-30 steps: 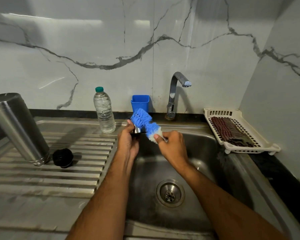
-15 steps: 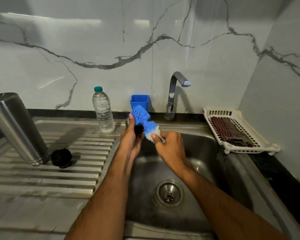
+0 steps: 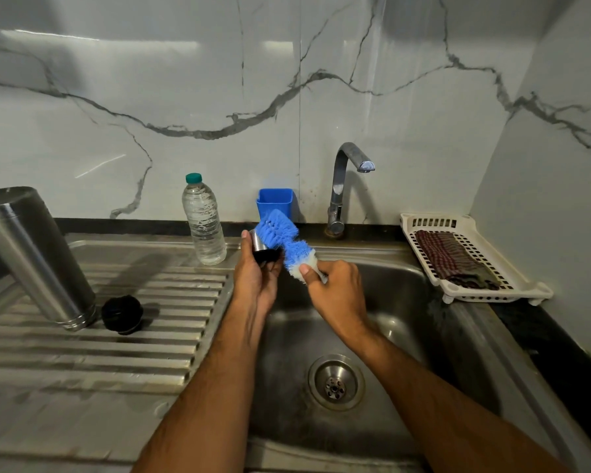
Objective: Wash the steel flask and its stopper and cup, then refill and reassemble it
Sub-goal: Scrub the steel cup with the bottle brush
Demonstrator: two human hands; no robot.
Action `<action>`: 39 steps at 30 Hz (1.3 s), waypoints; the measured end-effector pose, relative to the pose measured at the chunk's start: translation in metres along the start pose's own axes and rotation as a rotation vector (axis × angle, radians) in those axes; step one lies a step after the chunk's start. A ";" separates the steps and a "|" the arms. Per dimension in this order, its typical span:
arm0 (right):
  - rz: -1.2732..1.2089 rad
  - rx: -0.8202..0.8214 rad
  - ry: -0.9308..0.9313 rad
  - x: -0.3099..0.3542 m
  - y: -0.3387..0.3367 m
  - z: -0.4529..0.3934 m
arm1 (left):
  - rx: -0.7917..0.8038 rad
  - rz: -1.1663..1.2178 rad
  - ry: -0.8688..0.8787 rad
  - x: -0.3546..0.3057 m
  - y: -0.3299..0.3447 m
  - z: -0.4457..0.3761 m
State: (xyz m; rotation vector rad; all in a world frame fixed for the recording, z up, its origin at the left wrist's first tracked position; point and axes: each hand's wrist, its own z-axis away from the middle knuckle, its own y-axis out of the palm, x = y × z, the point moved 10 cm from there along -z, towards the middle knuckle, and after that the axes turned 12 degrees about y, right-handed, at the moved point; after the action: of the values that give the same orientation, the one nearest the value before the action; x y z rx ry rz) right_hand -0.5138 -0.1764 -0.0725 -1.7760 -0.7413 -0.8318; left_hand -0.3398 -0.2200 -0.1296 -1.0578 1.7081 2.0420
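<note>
Cup (image 3: 260,246) gripped in left hand (image 3: 257,281) above the sink's (image 3: 382,322) left rim, mouth tilted toward right hand (image 3: 335,288) — which clasps the brush (image 3: 284,238), bristles on the cup. Flask (image 3: 31,257) and stopper (image 3: 122,314) stand on the drainboard, well left; open basin below.
</note>
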 end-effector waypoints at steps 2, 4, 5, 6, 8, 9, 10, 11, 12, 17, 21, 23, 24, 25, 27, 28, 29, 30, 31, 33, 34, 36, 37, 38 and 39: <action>0.017 -0.012 0.008 0.000 -0.001 -0.001 | -0.022 -0.010 0.010 -0.001 -0.004 0.001; 0.044 -0.031 0.060 -0.008 -0.002 -0.005 | -0.046 -0.095 -0.001 0.001 -0.008 0.003; 0.055 -0.029 0.064 -0.009 -0.001 -0.005 | -0.063 -0.122 -0.007 0.002 -0.010 0.004; 0.061 -0.022 0.051 -0.007 0.001 -0.003 | -0.078 -0.118 -0.019 0.004 -0.010 0.004; 0.077 -0.015 0.003 -0.003 0.003 0.000 | -0.071 -0.097 -0.023 0.002 -0.006 0.003; 0.097 -0.023 -0.006 -0.001 0.003 0.001 | -0.048 -0.106 -0.014 0.001 -0.003 0.002; 0.119 -0.037 0.002 -0.002 0.002 -0.001 | -0.025 -0.122 -0.009 0.001 0.000 0.004; 0.133 -0.050 0.024 -0.005 0.001 -0.003 | -0.006 -0.137 -0.005 0.002 0.001 0.004; 0.140 -0.057 0.041 -0.008 0.001 -0.004 | 0.006 -0.139 -0.006 0.003 0.001 0.004; 0.134 -0.028 -0.010 0.000 0.007 0.001 | 0.000 -0.134 -0.015 0.002 0.001 0.003; 0.141 -0.051 0.099 -0.018 -0.001 -0.007 | -0.057 -0.143 -0.047 0.004 -0.004 0.008; 0.124 -0.037 0.075 -0.015 -0.001 -0.004 | -0.058 -0.069 -0.061 0.004 -0.003 0.009; 0.102 -0.027 0.047 -0.011 -0.001 -0.002 | -0.045 -0.022 -0.066 0.003 0.000 0.009; 0.082 -0.022 0.022 -0.007 0.000 0.000 | -0.027 0.012 -0.064 0.001 0.002 0.010; 0.077 -0.032 0.013 -0.005 0.000 0.000 | -0.015 0.036 -0.061 0.001 0.002 0.009; 0.087 -0.038 0.039 -0.008 0.000 -0.002 | -0.023 0.043 -0.066 0.002 0.002 0.009; 0.100 -0.040 0.073 -0.012 -0.001 -0.004 | -0.035 0.059 -0.077 0.004 0.001 0.009; 0.110 -0.034 0.105 -0.017 0.000 -0.005 | -0.051 0.078 -0.087 0.006 0.000 0.009; 0.111 -0.028 0.115 -0.020 0.000 -0.006 | -0.065 0.090 -0.096 0.007 0.000 0.009; 0.085 -0.026 0.083 -0.015 -0.001 -0.003 | -0.078 0.109 -0.092 0.005 0.001 0.008; 0.071 -0.029 0.053 -0.010 -0.001 -0.001 | -0.083 0.121 -0.080 0.003 0.001 0.007; 0.064 -0.029 0.022 -0.005 -0.001 0.002 | -0.084 0.130 -0.068 0.000 0.001 0.006; 0.075 -0.029 0.035 -0.006 -0.001 0.002 | -0.082 0.130 -0.068 0.000 0.001 0.007; 0.092 -0.026 0.063 -0.010 -0.001 0.000 | -0.078 0.128 -0.068 0.000 0.002 0.008; 0.103 -0.023 0.088 -0.013 -0.001 -0.001 | -0.073 0.126 -0.070 0.001 0.003 0.008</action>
State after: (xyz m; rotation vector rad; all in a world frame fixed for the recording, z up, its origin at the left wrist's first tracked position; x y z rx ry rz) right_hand -0.5223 -0.1783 -0.0828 -1.7706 -0.5794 -0.8465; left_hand -0.3448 -0.2135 -0.1279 -0.9091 1.7168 2.2065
